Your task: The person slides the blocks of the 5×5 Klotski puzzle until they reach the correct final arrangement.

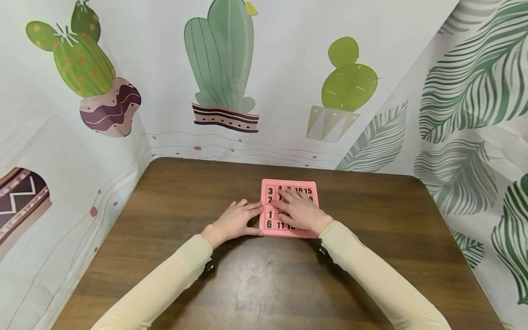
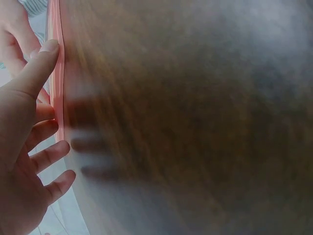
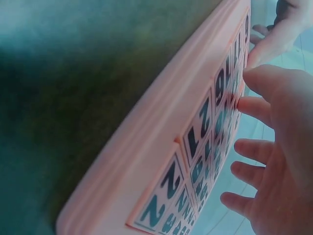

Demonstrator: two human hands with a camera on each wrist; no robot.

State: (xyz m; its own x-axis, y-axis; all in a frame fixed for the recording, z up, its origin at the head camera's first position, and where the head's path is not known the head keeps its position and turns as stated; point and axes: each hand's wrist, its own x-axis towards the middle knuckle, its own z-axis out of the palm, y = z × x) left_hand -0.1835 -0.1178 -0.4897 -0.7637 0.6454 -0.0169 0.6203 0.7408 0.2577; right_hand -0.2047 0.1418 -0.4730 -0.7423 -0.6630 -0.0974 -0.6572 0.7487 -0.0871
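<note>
A pink number slide puzzle (image 1: pixel 268 233) with black-numbered tiles lies flat on the brown wooden table. Along its left edge rests my left hand (image 1: pixel 237 220), thumb near the lower left corner and fingertips higher up the side. My right hand (image 1: pixel 303 211) is over the tiles, fingers spread and only slightly bent, hiding many of the numbers. In the right wrist view, the thumb and index finger of the right hand (image 3: pixel 288 132) reach the tiles of the puzzle (image 3: pixel 132 161). The left wrist view shows the left thumb (image 2: pixel 46 54) against the puzzle's pink side (image 2: pixel 57 73).
The wooden table (image 1: pixel 371 201) extends around the puzzle on all sides. Behind it hangs a white cloth (image 1: pixel 284 82) printed with cacti and leaves. Dark wrist-worn devices show under both cream sleeves (image 1: pixel 165 279).
</note>
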